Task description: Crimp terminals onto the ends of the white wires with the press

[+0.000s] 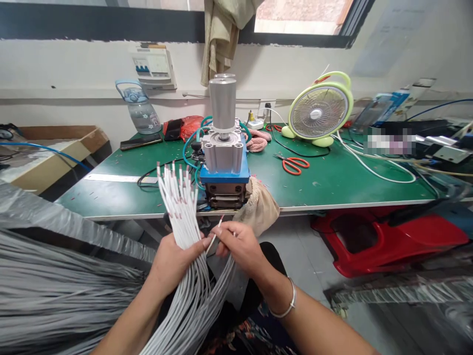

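My left hand (177, 259) is wrapped round a thick bundle of white cables (185, 217), whose reddish-brown tips point up toward the bench. Close beside it, my right hand (236, 244) pinches a single white cable (214, 237) with a reddish tip, slanting up between the two hands. More cables trail down from under my right fingers toward my lap. Just beyond my hands, at the bench's front edge, stands a pneumatic press (223, 153) with a silver cylinder on a blue plate. A beige cloth bag (260, 207) hangs at its right side.
On the green bench (332, 182) lie orange-handled scissors (293, 164), a steel ruler (118, 178) and a phone (141, 142). A green fan (320, 111) and a water bottle (142, 111) stand behind. Masses of grey cables (62, 291) fill the lower left; a red stool (388, 241) is at right.
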A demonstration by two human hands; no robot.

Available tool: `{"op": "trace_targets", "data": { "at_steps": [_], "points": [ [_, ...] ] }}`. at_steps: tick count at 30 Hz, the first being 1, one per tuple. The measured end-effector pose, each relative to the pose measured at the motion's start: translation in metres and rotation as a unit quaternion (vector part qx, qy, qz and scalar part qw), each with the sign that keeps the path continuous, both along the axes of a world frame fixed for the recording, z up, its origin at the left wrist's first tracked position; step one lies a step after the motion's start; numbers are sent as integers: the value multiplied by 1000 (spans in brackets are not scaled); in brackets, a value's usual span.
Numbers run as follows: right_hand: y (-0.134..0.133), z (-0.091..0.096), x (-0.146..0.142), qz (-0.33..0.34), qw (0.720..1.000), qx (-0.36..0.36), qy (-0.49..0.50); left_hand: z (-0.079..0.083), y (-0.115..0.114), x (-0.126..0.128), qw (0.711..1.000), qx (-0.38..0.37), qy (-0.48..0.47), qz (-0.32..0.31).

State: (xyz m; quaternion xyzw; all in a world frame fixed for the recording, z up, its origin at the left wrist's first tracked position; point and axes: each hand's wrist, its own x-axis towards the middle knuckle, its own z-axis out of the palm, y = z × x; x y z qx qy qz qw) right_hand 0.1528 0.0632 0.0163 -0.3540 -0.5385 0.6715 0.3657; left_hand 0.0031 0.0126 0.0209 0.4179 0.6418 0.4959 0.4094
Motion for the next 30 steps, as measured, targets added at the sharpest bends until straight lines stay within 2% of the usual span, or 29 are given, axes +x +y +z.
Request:
{"op": "trace_targets", "data": {
  "at_steps": [2,4,6,8,11,16,21,24,27,30],
  "points": [
    [4,5,0,-5,998,-52,45,7,2,-3,993,4,-105,50],
    [9,11,-1,-11,988,-106,110,16,4,-7,969,11,-227,95],
    [13,17,-2,-35,975,-149,162,28,6,-10,947,25,-291,135],
    [15,20,-2,-58,962,-183,193,39,7,-12,938,48,-310,149],
    [15,21,-2,-55,954,-214,204,53,8,-14,933,75,-318,152],
    [17,20,-3,-67,942,-235,231,65,11,-14,923,107,-329,166],
    [26,22,-6,-82,929,-247,261,71,14,-12,915,110,-335,194],
    [27,20,-3,-78,935,-226,262,69,13,-11,916,100,-339,190],
    [22,17,3,-53,956,-167,234,61,11,-12,917,76,-344,185],
    [13,13,10,-13,973,-126,194,45,9,-11,918,41,-358,167]
  ]
}}
